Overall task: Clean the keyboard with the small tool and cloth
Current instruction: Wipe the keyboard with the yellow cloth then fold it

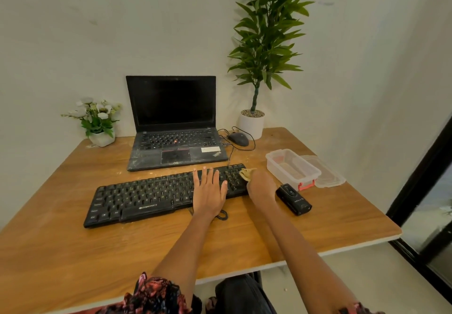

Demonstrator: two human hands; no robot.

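A black keyboard (146, 196) lies slantwise on the wooden desk (73, 252), in front of the laptop. My left hand (209, 191) rests flat on the keys right of centre, fingers straight and spread. My right hand (261, 186) sits at the keyboard's right end and grips a small yellowish cloth (247, 173), pressed against the number-pad keys. A small black tool (293, 199) lies on the desk just right of my right hand, untouched.
An open dusty laptop (175, 140) stands behind the keyboard, with a wired mouse (238, 139) to its right. A clear plastic box (292, 168) and its lid (327, 174) sit at the right. A tall potted plant (252, 123) and a flower pot (101, 137) stand by the wall.
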